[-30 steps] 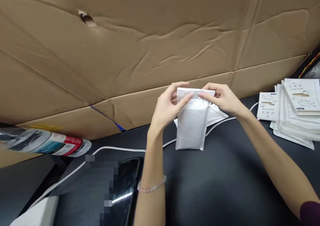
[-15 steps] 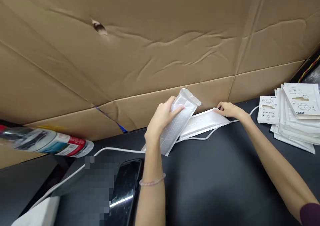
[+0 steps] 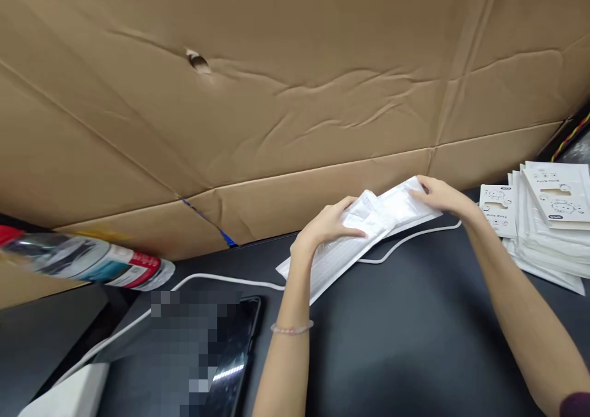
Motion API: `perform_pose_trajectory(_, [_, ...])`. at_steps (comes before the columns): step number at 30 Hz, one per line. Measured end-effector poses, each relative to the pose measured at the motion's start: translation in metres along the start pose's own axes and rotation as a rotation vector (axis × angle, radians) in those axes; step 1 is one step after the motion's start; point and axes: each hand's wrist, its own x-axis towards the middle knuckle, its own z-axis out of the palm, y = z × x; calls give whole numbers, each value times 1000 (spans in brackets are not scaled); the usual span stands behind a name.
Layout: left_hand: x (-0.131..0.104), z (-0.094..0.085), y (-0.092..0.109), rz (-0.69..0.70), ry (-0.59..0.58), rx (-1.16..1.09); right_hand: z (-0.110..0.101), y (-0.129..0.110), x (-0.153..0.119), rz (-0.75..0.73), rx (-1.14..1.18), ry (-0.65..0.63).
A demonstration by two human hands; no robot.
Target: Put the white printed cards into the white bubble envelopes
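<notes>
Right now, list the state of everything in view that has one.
Left packet, held in the left hand
Right packet, end pinched by the right hand
Bottle, capped
Phone, visible screen dark
White cable, loosely curved
Packet stack, unevenly piled
Cardboard, creased, with a torn hole

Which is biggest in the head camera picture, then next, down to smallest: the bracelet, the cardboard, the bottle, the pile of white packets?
1. Cardboard
2. Bottle and pile of white packets: too alike to rank
3. Bracelet
</notes>
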Motion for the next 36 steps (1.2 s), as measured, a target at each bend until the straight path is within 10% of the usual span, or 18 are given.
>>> perform_pose_trajectory(6, [6,6,2,54,-71,102,-50,-15,-24,-128,138,434])
perform_pose_trajectory(12, [24,33,1,221,62,346,-73,-39,-53,-123,290,581])
perform_pose_trajectory(19, [31,51,-16,325,249,274,-78,-61,-71,-116,509,528])
perform_pose_trajectory(24, [22,32,16,262,368,8,-69,-71,-66,-127,539,380])
perform_pose_trajectory(30, [-4,2,67,336,-73,-410,-49,-88,-56,-204,528,129])
perform_pose_trajectory(36, [-10,-9,60,238,-23,-219,-41,-73,-44,-204,264,315])
